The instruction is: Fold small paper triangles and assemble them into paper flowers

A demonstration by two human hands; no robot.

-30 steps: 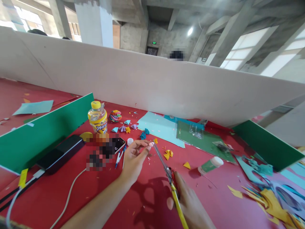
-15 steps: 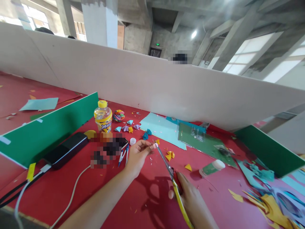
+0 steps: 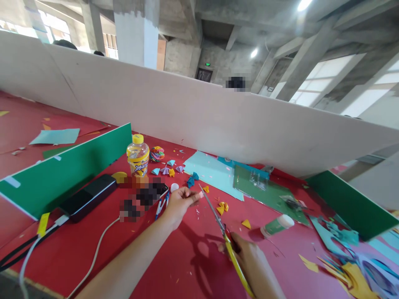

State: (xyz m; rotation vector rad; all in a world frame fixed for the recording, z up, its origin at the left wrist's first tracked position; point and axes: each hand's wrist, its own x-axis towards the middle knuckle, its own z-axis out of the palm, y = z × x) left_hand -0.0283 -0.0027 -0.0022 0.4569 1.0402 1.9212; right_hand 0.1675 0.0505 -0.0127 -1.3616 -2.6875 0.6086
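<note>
Mid-snip: left hand [image 3: 179, 203] pinching a tiny scrap at the scissors [image 3: 218, 222] tips, right hand [image 3: 252, 265] gripping handles, folded paper pieces [image 3: 170, 169] already done, paper sheets [image 3: 212, 172] uncut.

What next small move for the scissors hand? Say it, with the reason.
Probably bring the scissors a touch closer to the left hand before closing them. The blades' tip sits just beside the pinched fingertips, and whatever scrap they hold is too small to make out, so the right hand should close slowly.
</note>
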